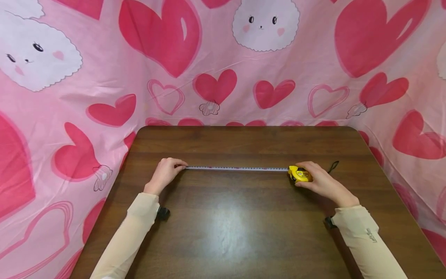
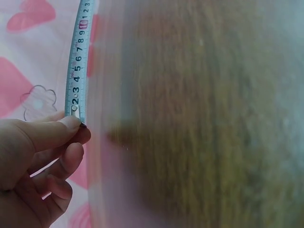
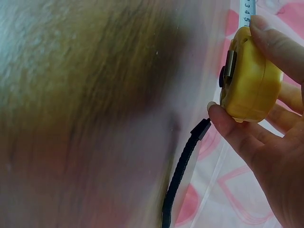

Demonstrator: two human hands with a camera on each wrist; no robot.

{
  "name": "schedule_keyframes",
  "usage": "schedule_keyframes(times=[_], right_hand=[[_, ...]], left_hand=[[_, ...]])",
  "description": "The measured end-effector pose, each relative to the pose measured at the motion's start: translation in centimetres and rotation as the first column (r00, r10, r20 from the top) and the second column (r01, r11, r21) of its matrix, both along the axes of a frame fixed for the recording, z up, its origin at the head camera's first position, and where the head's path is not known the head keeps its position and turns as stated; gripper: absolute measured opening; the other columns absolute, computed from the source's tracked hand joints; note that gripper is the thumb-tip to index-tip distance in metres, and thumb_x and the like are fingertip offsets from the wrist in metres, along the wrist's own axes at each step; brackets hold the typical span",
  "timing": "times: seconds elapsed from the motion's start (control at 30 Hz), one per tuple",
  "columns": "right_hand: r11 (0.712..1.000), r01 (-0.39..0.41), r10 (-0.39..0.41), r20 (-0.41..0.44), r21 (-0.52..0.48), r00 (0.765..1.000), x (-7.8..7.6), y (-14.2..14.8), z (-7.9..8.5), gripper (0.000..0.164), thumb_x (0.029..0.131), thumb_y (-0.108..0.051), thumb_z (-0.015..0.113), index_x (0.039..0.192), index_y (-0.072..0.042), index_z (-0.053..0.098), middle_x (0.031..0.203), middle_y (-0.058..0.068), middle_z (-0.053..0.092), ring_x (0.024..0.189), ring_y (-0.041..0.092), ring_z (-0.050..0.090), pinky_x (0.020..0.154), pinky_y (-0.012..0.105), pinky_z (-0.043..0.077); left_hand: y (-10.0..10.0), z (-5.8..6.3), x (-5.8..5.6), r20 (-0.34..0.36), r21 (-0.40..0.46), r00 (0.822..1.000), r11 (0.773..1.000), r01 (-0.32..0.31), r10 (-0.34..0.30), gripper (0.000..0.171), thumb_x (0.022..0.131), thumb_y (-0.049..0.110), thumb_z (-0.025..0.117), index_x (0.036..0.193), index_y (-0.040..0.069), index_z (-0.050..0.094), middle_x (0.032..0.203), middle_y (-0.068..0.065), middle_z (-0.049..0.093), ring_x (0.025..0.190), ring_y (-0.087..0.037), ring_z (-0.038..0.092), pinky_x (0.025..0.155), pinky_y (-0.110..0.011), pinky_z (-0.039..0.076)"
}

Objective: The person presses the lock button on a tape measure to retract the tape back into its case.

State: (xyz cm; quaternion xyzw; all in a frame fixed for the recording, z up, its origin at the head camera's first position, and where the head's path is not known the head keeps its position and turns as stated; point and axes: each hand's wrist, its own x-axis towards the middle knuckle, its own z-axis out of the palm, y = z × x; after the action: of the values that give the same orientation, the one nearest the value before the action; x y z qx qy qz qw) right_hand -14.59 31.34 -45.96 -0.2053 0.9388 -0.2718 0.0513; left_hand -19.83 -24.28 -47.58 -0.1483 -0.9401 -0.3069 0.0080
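Tape measure set out in a straight line over the brown table [image 1: 226,145], blade [image 1: 238,168] spanning the gap between the two hands. Left hand [image 1: 165,174]: thumb and index finger pinch the blade's end, low numbers showing just past the thumb in the left wrist view; remaining fingers bend loosely beneath. This pinch presumably stops the end from pulling back toward the yellow case [image 1: 299,174]. Right hand [image 1: 322,182]: fingers and thumb wrap the case from opposite sides, its blade mouth turned toward the left hand, so the strip leaves without a kink. With an anchor at each end, the blade appears fairly taut and runs nearly parallel to the table's far edge; the hands being well apart accounts for the exposed length. Whether the blade touches the tabletop or sits slightly above it, cannot tell. Black wrist strap [image 3: 183,166] trails from the case, on the side away from the blade, where it does not cross the scale. Metal clip [image 3: 230,64] on the case lies clear of the gripping fingers. Pink heart-patterned cloth [image 1: 223,58] hangs behind the table.
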Motion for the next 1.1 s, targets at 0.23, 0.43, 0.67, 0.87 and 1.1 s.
schedule_keyframes(times=[0.23,0.43,0.67,0.87,1.1], right_hand=[[1.0,-0.009,0.009,-0.018,0.008,1.0,-0.1,-0.1,-0.2,0.066,0.09,-0.024,0.083,0.141,0.005,0.053,0.137,0.027,0.056,0.122,0.042,0.053,0.103,0.066,0.044],[1.0,-0.004,0.004,-0.003,0.008,1.0,-0.2,-0.2,-0.3,0.067,0.091,-0.026,0.083,0.143,0.005,0.053,0.138,0.027,0.055,0.123,0.043,0.052,0.104,0.067,0.043],[1.0,0.002,-0.002,0.008,0.007,1.0,-0.2,-0.2,-0.4,0.067,0.091,-0.026,0.083,0.143,0.004,0.053,0.138,0.027,0.055,0.124,0.043,0.052,0.105,0.068,0.042],[1.0,-0.001,0.001,-0.004,0.006,1.0,-0.2,-0.4,-0.4,0.067,0.09,-0.026,0.084,0.141,0.005,0.054,0.137,0.027,0.056,0.122,0.043,0.052,0.104,0.067,0.043],[1.0,-0.001,0.001,-0.002,-0.006,1.0,-0.3,-0.7,-0.4,0.066,0.09,-0.025,0.084,0.141,0.005,0.054,0.137,0.027,0.055,0.122,0.043,0.052,0.103,0.067,0.043]], left_hand=[[0.7,0.1,0.1,-0.007,-0.027,1.0,1.0,0.002,-0.002,0.014,0.096,0.008,0.074,0.107,0.01,0.083,0.108,-0.012,0.079,0.096,-0.028,0.074,0.089,-0.05,0.058],[1.0,0.2,0.3,0.006,-0.015,1.0,1.0,0.0,0.0,0.015,0.096,0.008,0.075,0.108,0.01,0.083,0.108,-0.012,0.079,0.094,-0.026,0.072,0.089,-0.049,0.059],[1.4,0.0,0.2,0.005,-0.021,1.0,1.0,0.008,-0.008,0.015,0.096,0.008,0.075,0.109,0.01,0.083,0.11,-0.012,0.079,0.098,-0.028,0.073,0.09,-0.049,0.059],[1.7,0.0,0.3,0.007,-0.018,1.0,1.0,0.019,-0.019,0.014,0.096,0.008,0.074,0.108,0.009,0.083,0.108,-0.011,0.079,0.098,-0.028,0.074,0.09,-0.049,0.059],[2.0,0.0,0.2,0.008,-0.018,1.0,1.0,0.022,-0.022,0.015,0.096,0.008,0.075,0.108,0.009,0.083,0.109,-0.012,0.079,0.098,-0.028,0.074,0.091,-0.049,0.059]])
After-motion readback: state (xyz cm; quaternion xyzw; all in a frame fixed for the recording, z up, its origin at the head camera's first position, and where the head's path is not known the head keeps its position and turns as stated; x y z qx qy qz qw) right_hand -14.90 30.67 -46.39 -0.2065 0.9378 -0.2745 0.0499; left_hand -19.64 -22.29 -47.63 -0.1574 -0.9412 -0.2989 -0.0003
